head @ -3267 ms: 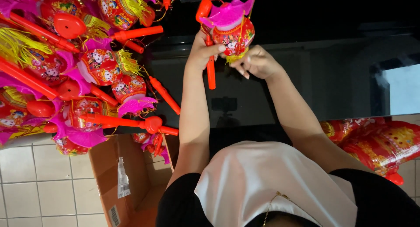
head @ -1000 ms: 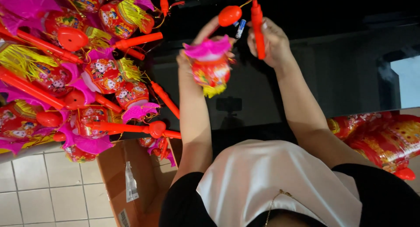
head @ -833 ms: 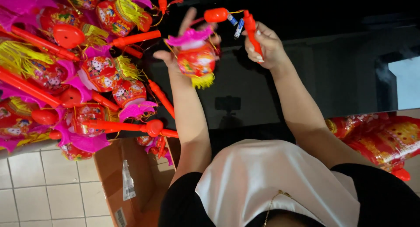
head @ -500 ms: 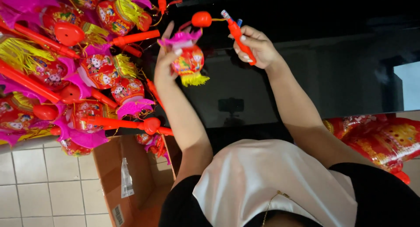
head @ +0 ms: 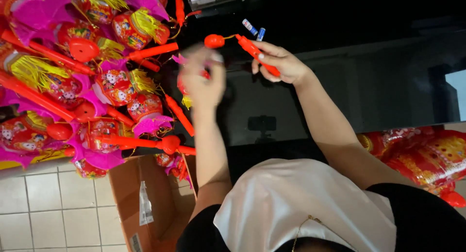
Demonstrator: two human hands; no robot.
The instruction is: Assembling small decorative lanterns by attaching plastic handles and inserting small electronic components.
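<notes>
Dozens of red-and-pink toy lanterns (head: 97, 82) fill the far left, and the small lantern (head: 187, 89) has swung from overhead down toward that heap, half hidden behind the blurred left hand (head: 204, 82) whose grip I cannot tell, while the right hand (head: 281, 65) clenches its red stick handle (head: 255, 53).
</notes>
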